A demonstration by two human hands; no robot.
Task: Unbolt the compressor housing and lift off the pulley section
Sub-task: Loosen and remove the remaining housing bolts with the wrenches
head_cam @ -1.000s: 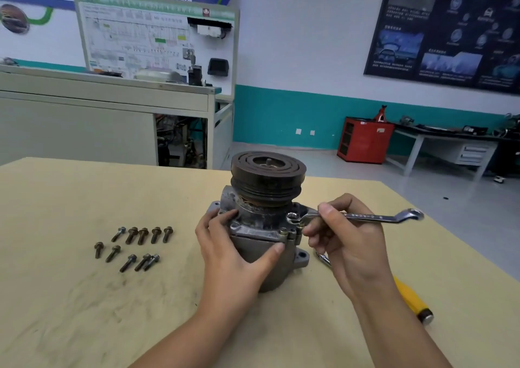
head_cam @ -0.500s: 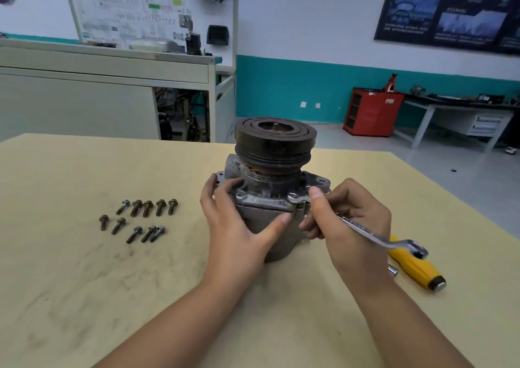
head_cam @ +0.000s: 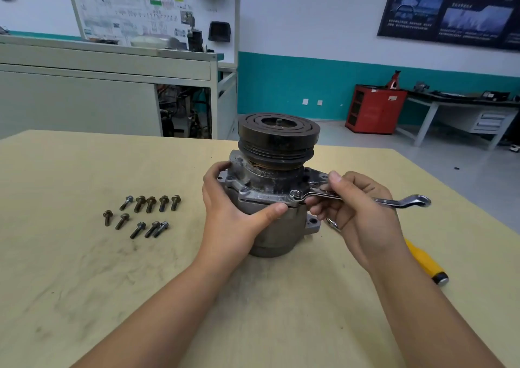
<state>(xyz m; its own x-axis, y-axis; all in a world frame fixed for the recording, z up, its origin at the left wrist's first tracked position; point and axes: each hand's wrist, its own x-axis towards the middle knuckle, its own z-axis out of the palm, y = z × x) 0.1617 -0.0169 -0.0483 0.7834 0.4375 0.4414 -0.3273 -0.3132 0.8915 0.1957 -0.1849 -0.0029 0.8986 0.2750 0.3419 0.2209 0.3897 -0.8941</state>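
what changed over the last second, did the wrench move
The right grip swung the wrench handle toward the person, then back out to the right, its ring end staying on the compressor flange. Nothing taken or let go. The left grip holds the compressor as before; the bolts lie unmoved.

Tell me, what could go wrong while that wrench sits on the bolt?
1. The wrench grips a small flange bolt with its ring end; if it slips, the right hand could strike the housing edge.
2. The compressor stands on end with the heavy-looking pulley on top, steadied only by the left hand; a hard pull might tip or twist it.
3. The loose bolts lie uncontained on the table and could roll away.
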